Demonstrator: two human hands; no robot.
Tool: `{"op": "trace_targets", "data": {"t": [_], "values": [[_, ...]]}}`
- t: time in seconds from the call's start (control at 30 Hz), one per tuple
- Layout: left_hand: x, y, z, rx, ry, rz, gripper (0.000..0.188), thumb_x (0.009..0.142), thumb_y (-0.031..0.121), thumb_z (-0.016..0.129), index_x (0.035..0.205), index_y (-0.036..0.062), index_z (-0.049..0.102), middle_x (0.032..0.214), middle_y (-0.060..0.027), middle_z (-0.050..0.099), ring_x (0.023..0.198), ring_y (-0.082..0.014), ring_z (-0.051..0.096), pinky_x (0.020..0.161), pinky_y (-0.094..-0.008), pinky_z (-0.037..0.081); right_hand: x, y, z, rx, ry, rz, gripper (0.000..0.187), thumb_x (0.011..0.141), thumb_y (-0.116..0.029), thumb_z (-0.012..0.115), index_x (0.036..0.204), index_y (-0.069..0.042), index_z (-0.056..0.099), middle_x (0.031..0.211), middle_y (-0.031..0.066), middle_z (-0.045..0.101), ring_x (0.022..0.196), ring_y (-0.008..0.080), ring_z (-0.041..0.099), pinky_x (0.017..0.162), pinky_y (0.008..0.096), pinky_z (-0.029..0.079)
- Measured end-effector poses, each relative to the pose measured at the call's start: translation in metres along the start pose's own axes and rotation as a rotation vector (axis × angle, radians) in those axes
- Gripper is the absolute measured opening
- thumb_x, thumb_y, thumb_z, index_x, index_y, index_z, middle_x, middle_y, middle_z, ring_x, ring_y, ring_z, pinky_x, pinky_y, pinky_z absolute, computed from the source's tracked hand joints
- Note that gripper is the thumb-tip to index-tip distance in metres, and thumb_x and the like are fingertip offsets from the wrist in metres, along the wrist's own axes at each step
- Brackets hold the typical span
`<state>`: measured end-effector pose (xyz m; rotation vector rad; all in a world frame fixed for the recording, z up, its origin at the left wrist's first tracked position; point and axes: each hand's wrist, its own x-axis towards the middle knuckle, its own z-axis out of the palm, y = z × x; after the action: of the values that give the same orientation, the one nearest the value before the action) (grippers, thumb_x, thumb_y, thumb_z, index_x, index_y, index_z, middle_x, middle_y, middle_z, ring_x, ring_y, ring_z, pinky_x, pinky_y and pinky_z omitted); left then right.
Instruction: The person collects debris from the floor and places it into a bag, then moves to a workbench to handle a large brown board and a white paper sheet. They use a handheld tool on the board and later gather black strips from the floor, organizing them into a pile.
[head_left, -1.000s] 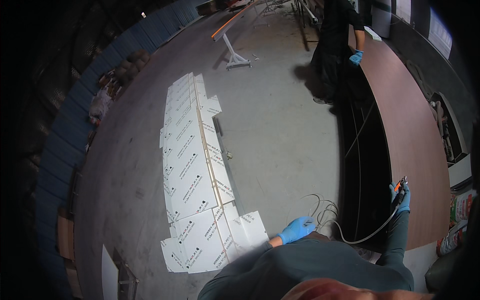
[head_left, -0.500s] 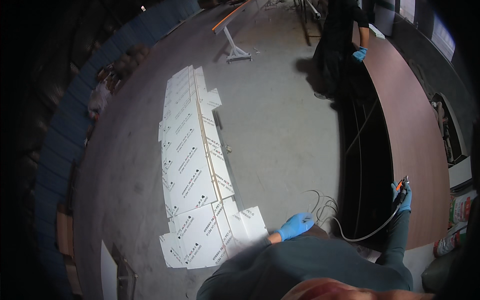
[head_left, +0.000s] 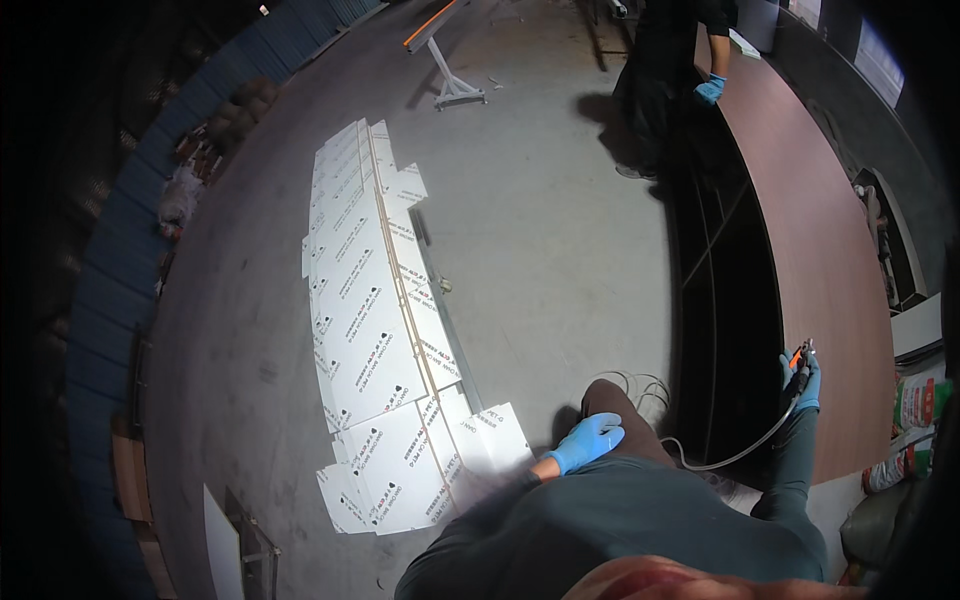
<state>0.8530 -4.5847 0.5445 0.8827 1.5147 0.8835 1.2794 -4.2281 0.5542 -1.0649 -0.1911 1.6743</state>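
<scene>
My right hand [head_left: 808,385], in a blue glove, is closed round a small hand tool [head_left: 800,362] with orange and metal parts. It is above the brown wood-grain panel [head_left: 830,270] on my right. A grey hose [head_left: 735,462] hangs from the tool and curves down toward my legs; the tool's exact kind is unclear. My left hand [head_left: 590,443], also blue-gloved, rests by my thigh [head_left: 622,412]. Its fingers are loosely bent and slightly apart, with nothing visible in them. Dark framing [head_left: 725,260] stands under the panel's left side.
A long stack of white printed-film boards [head_left: 365,310] lies on the floor to my left. Another person [head_left: 660,70] in dark clothes stands at the panel's far end, a blue-gloved hand [head_left: 711,90] at its edge. A white stand with an orange-edged bar [head_left: 440,65] is farther off.
My left hand has drawn back onto my thigh, its fingers now more bent. One knee has come forward over the coiled hose. The view has shifted slightly; my right hand keeps hold of the tool.
</scene>
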Motion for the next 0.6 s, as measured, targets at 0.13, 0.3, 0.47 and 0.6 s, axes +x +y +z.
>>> {"op": "trace_targets", "data": {"t": [0.13, 0.3, 0.47, 0.6], "values": [[0.011, 0.009, -0.014, -0.017, -0.002, 0.031, 0.046, 0.099, 0.023, 0.064, 0.135, -0.0041, 0.058, 0.129, -0.0179, 0.066, 0.119, -0.0247, 0.063, 0.101, -0.0344, 0.051, 0.009, 0.0, -0.006, -0.002, 0.005, -0.007, 0.043, 0.096, -0.034, 0.064, 0.131, -0.011, 0.058, 0.132, 0.0248, 0.059, 0.115, 0.0365, 0.064, 0.097, 0.0399, 0.06], [0.037, 0.022, -0.049, 0.023, 0.036, 0.044, 0.043, 0.098, 0.026, 0.063, 0.13, -0.002, 0.062, 0.127, -0.0192, 0.067, 0.119, -0.0299, 0.064, 0.102, -0.0361, 0.049, 0.017, 0.004, 0.005, -0.101, 0.076, -0.059, 0.052, 0.096, -0.038, 0.062, 0.14, -0.013, 0.052, 0.136, 0.0223, 0.057, 0.109, 0.0352, 0.066, 0.083, 0.036, 0.064], [0.098, 0.043, -0.095, 0.086, 0.013, 0.045, 0.043, 0.1, 0.024, 0.062, 0.134, -0.003, 0.06, 0.132, -0.0168, 0.066, 0.123, -0.0268, 0.061, 0.106, -0.0366, 0.047, 0.026, 0.032, 0.092, -0.101, -0.055, 0.102, 0.048, 0.095, -0.039, 0.066, 0.136, -0.016, 0.055, 0.129, 0.0173, 0.063, 0.101, 0.032, 0.07, 0.067, 0.0343, 0.065], [0.194, 0.078, -0.129, 0.08, -0.005, 0.038, 0.042, 0.098, 0.028, 0.061, 0.129, -0.0005, 0.064, 0.125, -0.0186, 0.069, 0.118, -0.0295, 0.064, 0.103, -0.0364, 0.048, 0.069, 0.076, 0.216, -0.231, -0.129, 0.169, 0.05, 0.096, -0.044, 0.066, 0.128, -0.009, 0.054, 0.113, 0.0212, 0.066, 0.081, 0.029, 0.072, 0.06, 0.0318, 0.064]]}}
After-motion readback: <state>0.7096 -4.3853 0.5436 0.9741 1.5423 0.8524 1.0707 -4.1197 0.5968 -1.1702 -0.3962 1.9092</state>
